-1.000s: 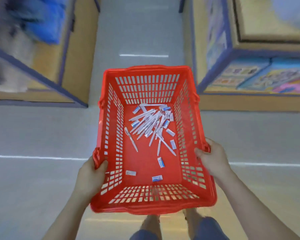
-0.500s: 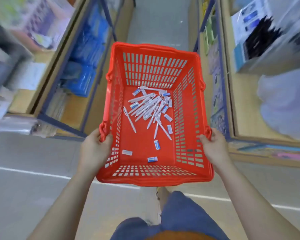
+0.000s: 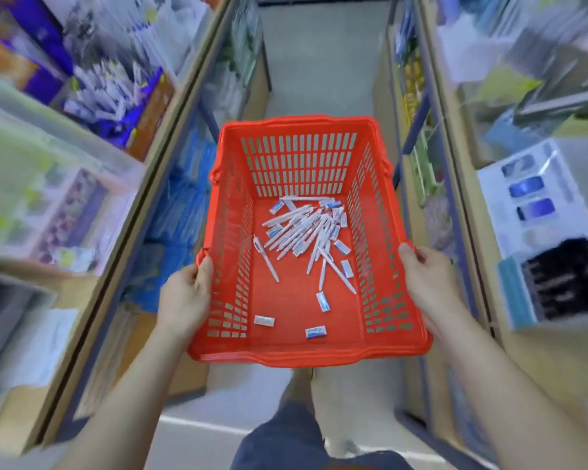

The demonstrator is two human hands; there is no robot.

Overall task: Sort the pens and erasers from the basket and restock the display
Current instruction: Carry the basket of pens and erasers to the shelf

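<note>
View down over a person's own body in a shop aisle. Nearest, at the bottom edge, are blue denim shorts [image 3: 286, 439], with two bare forearms reaching forward.

The left hand [image 3: 184, 300] holds the left rim of a red slatted plastic basket [image 3: 306, 360]. Its grip is curled round the rim, with the thumb lying along the top. The right hand [image 3: 428, 286] holds the right rim the same way, its grip closed round the edge. The basket hangs between the hands, above a pale grey floor [image 3: 319, 62].

On the basket's bottom, toward the near end, three small white erasers in blue-printed wrappers [image 3: 315, 332] lie apart from one another. Further in, a stray white pen [image 3: 266, 258] lies alone, just left of a loose heap of white plastic pens [image 3: 299, 228]. The heap sits toward the far right corner, with more wrapped erasers scattered through and beside it.

Beyond the basket, the floor runs ahead between two rows of shelving. The left shelves [image 3: 82, 130] hold purple, white and blue packets. The right shelves [image 3: 530, 205] hold white and blue boxes. Both rows are too blurred to make out more.
</note>
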